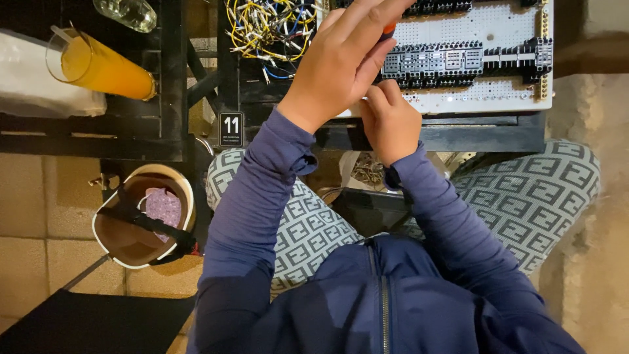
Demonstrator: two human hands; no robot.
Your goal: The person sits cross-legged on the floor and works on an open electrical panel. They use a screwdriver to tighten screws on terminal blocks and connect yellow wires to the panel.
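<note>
Nearest you, your right hand (391, 120) is curled shut, knuckles against the lower edge of the white perforated panel (458, 98). Just beyond and touching it, your left hand (344, 56) wraps an orange-tipped tool (389, 29) at the row of black terminal blocks (458, 62). Farther left lie tangled wires (268, 26) and a glass of orange juice (101, 65).
</note>
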